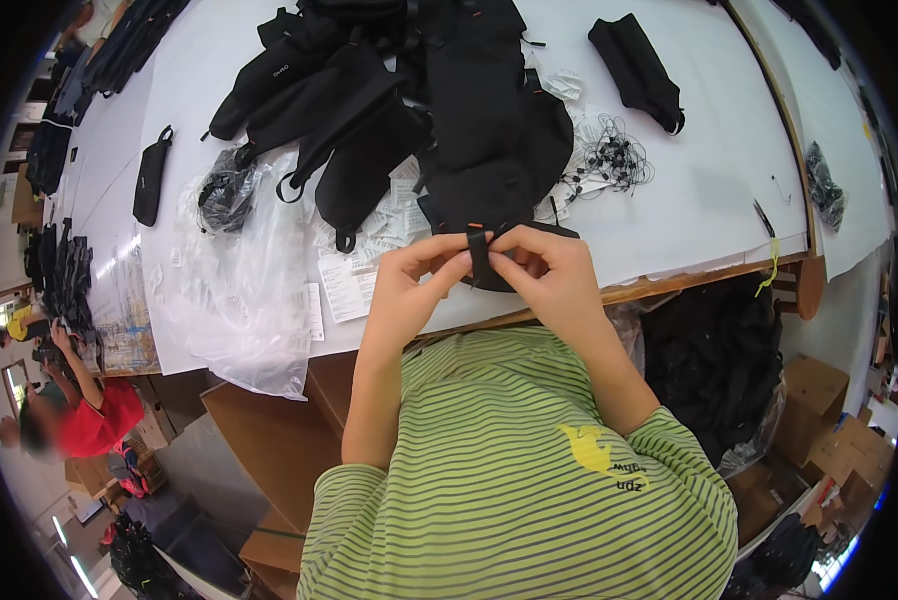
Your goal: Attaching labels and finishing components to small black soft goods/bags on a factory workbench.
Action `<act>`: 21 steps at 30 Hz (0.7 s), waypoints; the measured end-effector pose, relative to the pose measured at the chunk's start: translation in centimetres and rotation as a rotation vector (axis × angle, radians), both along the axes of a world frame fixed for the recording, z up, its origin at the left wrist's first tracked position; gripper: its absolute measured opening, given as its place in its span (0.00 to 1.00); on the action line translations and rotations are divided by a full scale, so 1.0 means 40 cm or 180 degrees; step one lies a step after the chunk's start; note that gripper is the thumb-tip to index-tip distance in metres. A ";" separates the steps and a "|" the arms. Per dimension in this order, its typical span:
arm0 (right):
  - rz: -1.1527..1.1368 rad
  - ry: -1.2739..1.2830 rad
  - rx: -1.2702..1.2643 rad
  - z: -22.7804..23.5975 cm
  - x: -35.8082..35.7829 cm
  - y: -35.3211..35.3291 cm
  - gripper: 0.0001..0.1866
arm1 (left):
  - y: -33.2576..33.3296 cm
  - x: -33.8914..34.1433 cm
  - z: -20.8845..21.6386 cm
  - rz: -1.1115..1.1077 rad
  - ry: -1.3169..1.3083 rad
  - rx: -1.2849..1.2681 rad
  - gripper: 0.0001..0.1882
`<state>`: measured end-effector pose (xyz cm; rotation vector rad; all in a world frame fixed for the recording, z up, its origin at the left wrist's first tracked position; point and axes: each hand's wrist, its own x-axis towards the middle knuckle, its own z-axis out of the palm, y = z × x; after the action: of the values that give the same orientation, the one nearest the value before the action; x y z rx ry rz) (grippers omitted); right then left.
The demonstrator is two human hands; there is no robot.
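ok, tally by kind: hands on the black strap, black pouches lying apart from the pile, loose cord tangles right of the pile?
Hands on the black strap: 2 (left hand, right hand)
Black pouches apart: 2 (left pouch, upper-right pouch)
Loose black cord tangle: 1
Total: 5

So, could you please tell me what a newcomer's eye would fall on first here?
Probably the heap of black pouches on the white table, straight ahead. At its near end, the left hand and right hand pinch a black strap. A tangle of dark cords lies right of the heap.
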<state>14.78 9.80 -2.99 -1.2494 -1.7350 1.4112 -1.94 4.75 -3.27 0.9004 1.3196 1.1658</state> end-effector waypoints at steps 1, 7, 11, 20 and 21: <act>0.0118 -0.0017 0.0179 -0.003 -0.004 -0.004 0.05 | -0.007 -0.011 -0.003 -0.0048 0.0189 -0.0136 0.10; 0.0451 -0.0167 0.0403 0.011 -0.016 -0.017 0.05 | -0.045 0.000 -0.016 0.0513 0.1404 0.0519 0.04; 0.0082 0.1181 -0.0730 0.000 -0.003 -0.002 0.08 | -0.049 0.009 0.019 0.1752 0.0677 0.0801 0.02; 0.0103 0.1836 -0.0853 0.036 0.017 0.016 0.06 | -0.080 0.021 0.075 0.1185 -0.0099 0.0541 0.05; 0.0252 0.1074 -0.0405 0.031 0.012 0.016 0.06 | -0.077 0.021 0.079 0.1190 -0.0098 0.0519 0.05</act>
<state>15.26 10.46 -1.75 -0.9460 -1.4970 1.6912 -1.09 1.66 -0.11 0.7653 1.4211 1.5889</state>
